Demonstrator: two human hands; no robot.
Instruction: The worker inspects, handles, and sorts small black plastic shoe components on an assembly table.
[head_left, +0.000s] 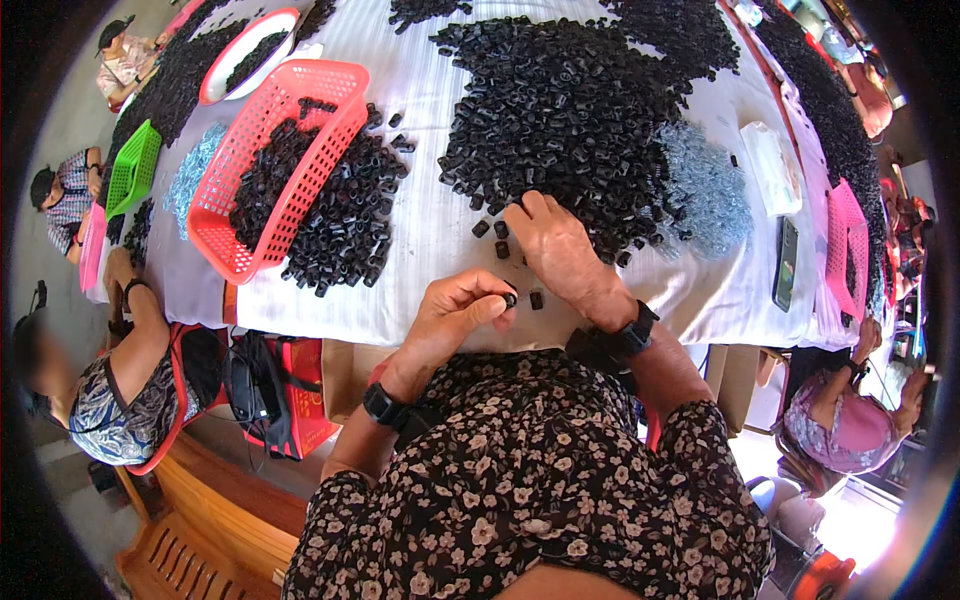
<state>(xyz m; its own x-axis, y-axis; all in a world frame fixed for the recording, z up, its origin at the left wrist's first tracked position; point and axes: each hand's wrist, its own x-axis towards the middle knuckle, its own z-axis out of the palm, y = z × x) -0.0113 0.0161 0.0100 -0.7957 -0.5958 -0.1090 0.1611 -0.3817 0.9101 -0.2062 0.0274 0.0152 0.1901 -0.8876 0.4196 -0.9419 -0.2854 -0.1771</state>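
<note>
My left hand (462, 312) is near the table's front edge, with thumb and fingers pinched on a small black plastic piece (509, 299). Beyond it, my right hand (562, 252) reaches to the near edge of a large heap of similar black pieces (560, 110). Its fingers are curled down, and whatever lies under their tips is hidden. A single loose piece (537, 300) rests on the white cloth (420, 250) between my hands and the edge. Several others lie just left of my right fingers.
To the left, a pink-red basket (345, 75) leans over a smaller black heap (345, 230). Small clear bluish parts (708, 190) lie right of the big heap. Farther right are a white packet (772, 170) and a phone (787, 262). Other people sit on both sides.
</note>
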